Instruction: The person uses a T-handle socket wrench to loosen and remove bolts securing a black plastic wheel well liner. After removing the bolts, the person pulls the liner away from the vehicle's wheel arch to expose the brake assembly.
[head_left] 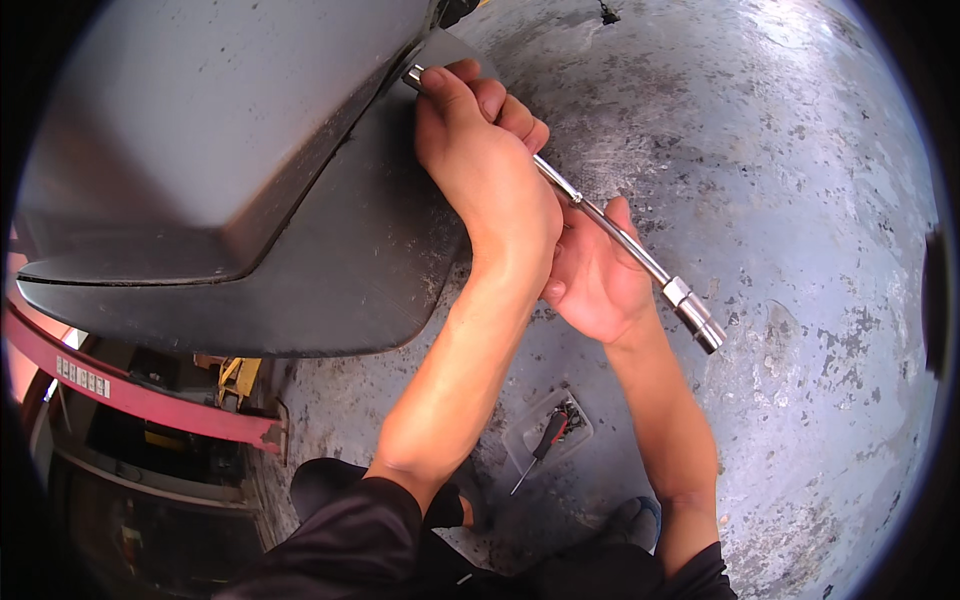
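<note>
The wrench [622, 237] slanted down rightward from near the panel's [375, 225] edge, socket [698, 320] lowest. The left hand [488, 150] had its fingers wrapped around the upper part; the right hand [605, 285] was loosely spread behind the shaft, contact unclear. Below, a screwdriver [551, 435] leaned across a tray [522, 428].

The left hand [485, 150] grips a chrome socket wrench [622, 239] near a dark panel [330, 290], the right hand [605, 290] palm-up beneath.
</note>
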